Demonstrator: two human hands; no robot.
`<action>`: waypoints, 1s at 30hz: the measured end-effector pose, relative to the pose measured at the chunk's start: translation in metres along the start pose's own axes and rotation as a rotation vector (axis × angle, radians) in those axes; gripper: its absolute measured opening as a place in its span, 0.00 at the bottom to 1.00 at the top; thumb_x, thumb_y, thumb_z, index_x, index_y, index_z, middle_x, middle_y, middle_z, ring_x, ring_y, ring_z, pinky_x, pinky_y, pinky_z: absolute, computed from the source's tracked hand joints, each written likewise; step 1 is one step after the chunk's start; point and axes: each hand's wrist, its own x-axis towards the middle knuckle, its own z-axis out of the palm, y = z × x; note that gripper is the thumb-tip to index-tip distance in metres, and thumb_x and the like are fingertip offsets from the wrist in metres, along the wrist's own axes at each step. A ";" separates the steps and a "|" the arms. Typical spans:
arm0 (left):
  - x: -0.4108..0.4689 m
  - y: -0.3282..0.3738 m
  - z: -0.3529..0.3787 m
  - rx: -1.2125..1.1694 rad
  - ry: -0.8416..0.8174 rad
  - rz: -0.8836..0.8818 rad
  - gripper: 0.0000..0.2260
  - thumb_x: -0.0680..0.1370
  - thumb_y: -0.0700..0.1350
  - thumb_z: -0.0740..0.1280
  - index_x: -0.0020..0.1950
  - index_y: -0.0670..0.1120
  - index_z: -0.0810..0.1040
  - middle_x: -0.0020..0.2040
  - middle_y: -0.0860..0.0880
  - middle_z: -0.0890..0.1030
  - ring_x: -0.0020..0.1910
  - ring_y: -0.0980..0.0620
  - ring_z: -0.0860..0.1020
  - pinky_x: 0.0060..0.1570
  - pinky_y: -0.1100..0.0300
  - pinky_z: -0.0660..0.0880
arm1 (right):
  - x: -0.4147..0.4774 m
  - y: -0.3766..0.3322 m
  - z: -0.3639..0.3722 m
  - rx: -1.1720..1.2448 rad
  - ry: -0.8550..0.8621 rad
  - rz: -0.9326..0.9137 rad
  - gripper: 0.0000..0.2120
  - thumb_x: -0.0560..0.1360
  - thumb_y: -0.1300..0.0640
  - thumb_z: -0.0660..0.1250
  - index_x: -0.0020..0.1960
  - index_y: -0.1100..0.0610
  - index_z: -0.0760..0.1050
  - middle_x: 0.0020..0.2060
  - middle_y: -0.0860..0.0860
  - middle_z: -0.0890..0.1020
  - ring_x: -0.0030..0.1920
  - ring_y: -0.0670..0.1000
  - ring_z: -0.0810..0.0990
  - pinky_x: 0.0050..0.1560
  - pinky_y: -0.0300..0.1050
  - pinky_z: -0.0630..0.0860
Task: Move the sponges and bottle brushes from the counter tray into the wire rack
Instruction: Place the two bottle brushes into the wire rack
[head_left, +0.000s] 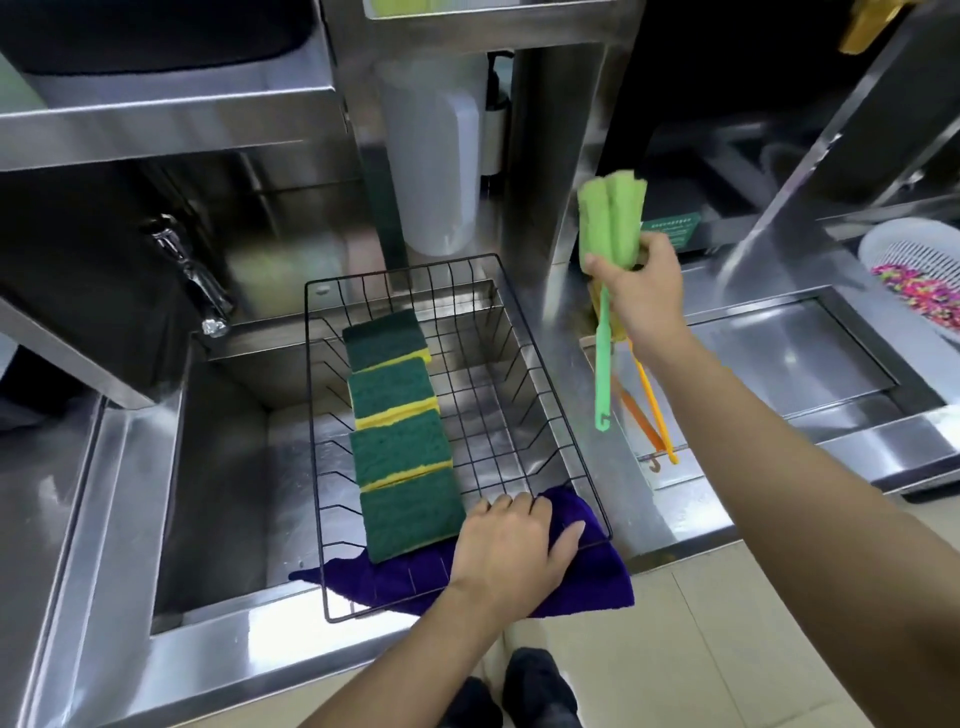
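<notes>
The right hand (644, 291) clamped the green bottle brush (610, 249) by its sponge head; the dangling handle could snag the wire rack (545, 374) rim.

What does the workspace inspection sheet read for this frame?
Surface: stainless steel counter with sunken sink.
Job's things: black wire rack over the sink holds four green-and-yellow sponges in a row; green foam bottle brush lifted; orange-handled brushes lie in the counter tray.
Clutter: purple cloth under the rack's near corner; white colander.
Grippers: right hand grips the green brush; left hand rests on the rack rim.
Cables: nothing seen.
Surroundings: steel shelving, tiled floor.
</notes>
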 end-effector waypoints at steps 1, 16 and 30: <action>0.000 -0.001 0.000 0.001 0.003 0.013 0.33 0.73 0.61 0.37 0.52 0.45 0.76 0.48 0.47 0.80 0.48 0.46 0.76 0.50 0.52 0.69 | 0.001 -0.008 0.003 0.059 -0.023 0.022 0.19 0.68 0.55 0.73 0.55 0.57 0.70 0.44 0.50 0.78 0.44 0.51 0.78 0.44 0.45 0.77; -0.012 -0.006 0.000 -0.105 0.072 0.030 0.20 0.77 0.54 0.52 0.38 0.44 0.78 0.35 0.47 0.80 0.33 0.48 0.76 0.37 0.56 0.74 | -0.060 0.055 0.099 -0.209 -0.543 0.355 0.26 0.71 0.51 0.71 0.61 0.61 0.62 0.58 0.57 0.74 0.52 0.57 0.78 0.39 0.51 0.82; -0.008 -0.005 -0.001 -0.078 0.030 0.008 0.24 0.77 0.55 0.47 0.44 0.43 0.78 0.40 0.44 0.81 0.39 0.45 0.77 0.42 0.52 0.73 | -0.063 0.062 0.093 -0.413 -0.698 0.387 0.27 0.75 0.55 0.66 0.68 0.59 0.58 0.52 0.56 0.74 0.47 0.54 0.77 0.43 0.51 0.80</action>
